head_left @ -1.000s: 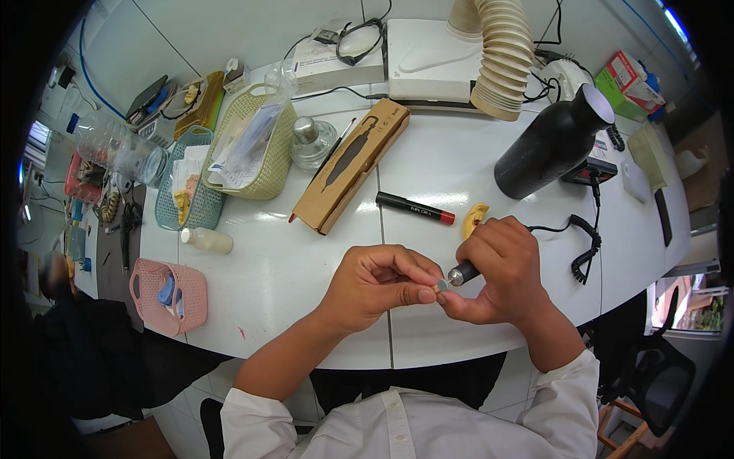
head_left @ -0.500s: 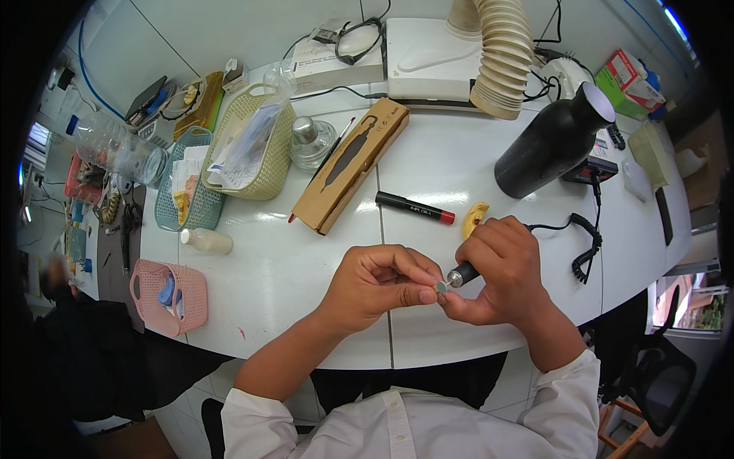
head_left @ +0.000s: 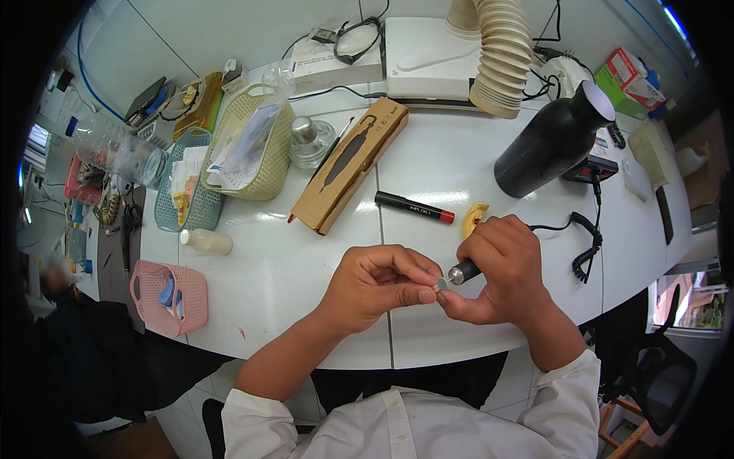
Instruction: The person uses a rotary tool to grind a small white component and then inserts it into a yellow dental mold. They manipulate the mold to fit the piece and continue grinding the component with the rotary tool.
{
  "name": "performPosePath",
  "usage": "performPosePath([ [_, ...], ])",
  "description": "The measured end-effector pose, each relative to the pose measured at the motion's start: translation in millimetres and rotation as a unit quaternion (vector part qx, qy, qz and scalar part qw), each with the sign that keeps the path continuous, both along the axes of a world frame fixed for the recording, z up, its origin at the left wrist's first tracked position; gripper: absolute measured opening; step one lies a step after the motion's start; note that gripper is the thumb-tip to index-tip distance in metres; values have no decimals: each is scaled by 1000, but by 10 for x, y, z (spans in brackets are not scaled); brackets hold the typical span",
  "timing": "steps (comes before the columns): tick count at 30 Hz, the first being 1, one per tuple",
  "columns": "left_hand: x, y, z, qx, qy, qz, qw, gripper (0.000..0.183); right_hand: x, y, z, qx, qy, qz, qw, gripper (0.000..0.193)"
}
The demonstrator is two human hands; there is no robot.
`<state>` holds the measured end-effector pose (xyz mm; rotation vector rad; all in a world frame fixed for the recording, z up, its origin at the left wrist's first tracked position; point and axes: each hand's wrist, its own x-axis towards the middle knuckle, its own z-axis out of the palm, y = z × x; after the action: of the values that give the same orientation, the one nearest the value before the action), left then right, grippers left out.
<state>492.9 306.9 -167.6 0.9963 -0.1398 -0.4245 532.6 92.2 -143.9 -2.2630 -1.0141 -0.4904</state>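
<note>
Pinched a small pale piece (head_left: 437, 289) in the left hand (head_left: 364, 294) over the tabletop (head_left: 298, 268); close by, gripped a black tool (head_left: 469, 269) in the right hand (head_left: 502, 271), with its metal end (head_left: 456, 276) near a grey disc (head_left: 443, 284).

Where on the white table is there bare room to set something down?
Between the pink basket and left hand; also between the cardboard box and black bottle, beyond the marker. Crowded: the back left, around the green basket and glass bottle.
</note>
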Motion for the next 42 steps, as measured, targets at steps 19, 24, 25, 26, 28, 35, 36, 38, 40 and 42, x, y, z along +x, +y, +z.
performPosePath([
  [19, -11, -5, -12, -34, 65, 17, 997, 15, -11, -10, 41, -13, 0, -19, 1000, 41],
  [24, -9, -9, -59, -44, 33, 7, 998, 21, -14, -8, 33, -17, 1, -12, 1000, 40],
  [25, -5, -8, -51, -40, 25, 6, 999, 22, -15, -10, 28, -20, 0, -10, 1000, 40],
  [26, -3, -4, -36, -29, 25, 5, 999, 22, -16, -12, 22, -24, -2, -9, 1000, 40],
  [28, 1, 2, 4, -7, 25, 2, 1000, 23, -15, -15, 17, -27, -5, -8, 1000, 40],
  [35, -4, -6, 47, 23, 0, 23, 999, 19, -21, -8, 14, -27, -13, -8, 1000, 40],
  [36, -6, -4, 49, 26, -2, 24, 999, 19, -21, -9, 15, -28, -12, -8, 1000, 40],
  [38, -6, -3, 46, 28, -6, 24, 999, 19, -22, -12, 7, -29, -12, -6, 999, 41],
  [40, -5, 2, 37, 29, -11, 25, 999, 19, -18, -15, 9, -37, -8, -1, 999, 41],
  [42, -2, 3, 48, 32, -5, 24, 999, 18, -25, -22, 25, -52, -4, 6, 999, 41],
])
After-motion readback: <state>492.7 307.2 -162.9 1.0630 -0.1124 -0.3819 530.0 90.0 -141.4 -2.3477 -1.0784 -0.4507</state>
